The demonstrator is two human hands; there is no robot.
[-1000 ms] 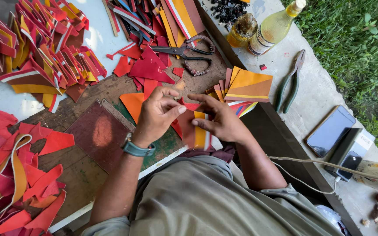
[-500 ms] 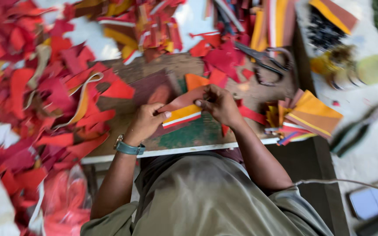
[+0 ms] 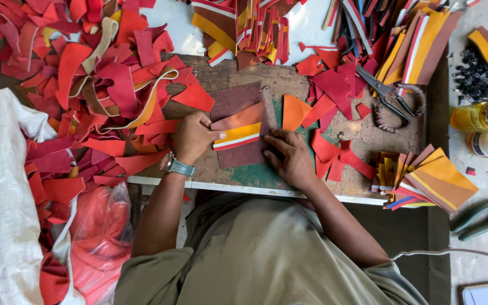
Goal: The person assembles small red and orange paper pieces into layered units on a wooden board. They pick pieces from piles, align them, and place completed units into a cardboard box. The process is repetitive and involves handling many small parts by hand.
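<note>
I am leaning over the desk [image 3: 334, 195], which is crowded on its left side with a heap of red and orange leather scraps [image 3: 86, 96], pushed aside so the worn board in the middle stays free for work. A dark maroon sheet [image 3: 243, 101] is lying flat there as a backing. On it I am pinning a striped piece [image 3: 239, 131], brown, orange, yellow, white and red. My left hand [image 3: 194, 137] is curling closed on its left edge, thumb on top, while my right hand [image 3: 288, 158] is pressing open fingers flat at its right edge to keep it from sliding. Scissors [image 3: 391, 96] are lying well apart, to the right.
</note>
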